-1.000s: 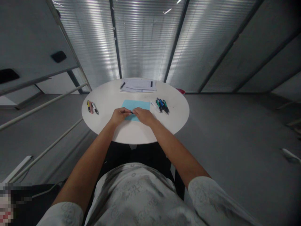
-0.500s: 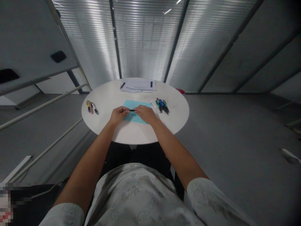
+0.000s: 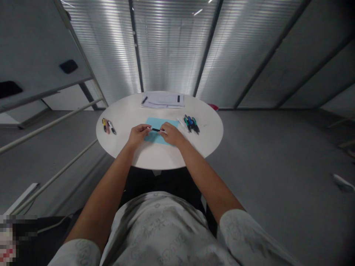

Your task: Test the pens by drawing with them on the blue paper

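Observation:
A slim pen (image 3: pixel 155 129) with a black middle part lies level between my hands, above a light blue sheet (image 3: pixel 155 122). My left hand (image 3: pixel 138 135) pinches its left end. The fingers of my right hand (image 3: pixel 171 133) are closed round its right part, and a pale end shows past them. To the right of the sheet is a group of several pens (image 3: pixel 191 124) with black, green and blue parts, with whitish pieces (image 3: pixel 182 125) beside it that I cannot make out.
All this is on a round white table (image 3: pixel 155 159). A stack of papers (image 3: pixel 163 100) lies at its far edge. Several markers (image 3: pixel 108 126) are at the left. A pale metal frame (image 3: pixel 55 131) stands left of the table, and blinds (image 3: pixel 172 48) hang behind.
More of the pen's black part now shows between my fingers, and its pale end shows at my right hand. My right hand has shifted slightly; the things on the table stay put.

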Demonstrator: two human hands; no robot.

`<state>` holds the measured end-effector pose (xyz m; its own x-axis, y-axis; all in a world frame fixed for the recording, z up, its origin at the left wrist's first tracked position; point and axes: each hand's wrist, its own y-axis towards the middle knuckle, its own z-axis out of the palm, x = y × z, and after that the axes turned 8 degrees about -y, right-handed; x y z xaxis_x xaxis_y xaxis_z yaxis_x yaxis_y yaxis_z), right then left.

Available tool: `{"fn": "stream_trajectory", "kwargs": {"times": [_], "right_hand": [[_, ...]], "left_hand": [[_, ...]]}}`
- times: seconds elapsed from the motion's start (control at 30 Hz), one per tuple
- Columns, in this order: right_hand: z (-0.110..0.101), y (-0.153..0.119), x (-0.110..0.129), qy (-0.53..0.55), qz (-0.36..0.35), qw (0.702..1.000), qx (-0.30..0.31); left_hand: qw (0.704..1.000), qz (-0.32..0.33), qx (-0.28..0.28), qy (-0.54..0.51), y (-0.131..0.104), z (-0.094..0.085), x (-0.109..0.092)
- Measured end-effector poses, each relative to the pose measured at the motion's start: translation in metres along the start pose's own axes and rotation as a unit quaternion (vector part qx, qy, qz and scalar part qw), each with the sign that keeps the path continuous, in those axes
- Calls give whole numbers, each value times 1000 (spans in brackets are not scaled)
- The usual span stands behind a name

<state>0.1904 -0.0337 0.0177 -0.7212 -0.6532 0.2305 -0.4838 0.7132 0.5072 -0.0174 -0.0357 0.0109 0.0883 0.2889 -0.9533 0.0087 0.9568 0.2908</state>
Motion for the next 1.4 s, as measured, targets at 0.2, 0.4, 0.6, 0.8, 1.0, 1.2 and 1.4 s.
{"fn": "stream_trajectory", "kwargs": {"times": [0.2,0.4,0.6,0.8,1.0,1.2,1.4], "right_hand": [[1,-1,-1,7,0,1000,-5],[1,-1,0,-7,6,1000,6],[1,0,-1,1,31,999,13],[-5,2,5,-62,23,997,29],[3,5,0,-83,5,996,20],[10,6,-7,-37,-16,999,14],[6,7,-4,-44,-15,999,20]], "left_hand": [[1000,-10,7,-17,-4,1,-8],[1000,-18,1,-22,-4,1,-9],[998,-33,-27,-43,-2,-1,-7],[997,-39,-47,-44,0,-3,-5],[997,-42,-40,-51,1,-3,-2],[997,-44,-34,-47,-2,-2,-7],[997,-45,-34,-43,-2,-3,-3]]}}
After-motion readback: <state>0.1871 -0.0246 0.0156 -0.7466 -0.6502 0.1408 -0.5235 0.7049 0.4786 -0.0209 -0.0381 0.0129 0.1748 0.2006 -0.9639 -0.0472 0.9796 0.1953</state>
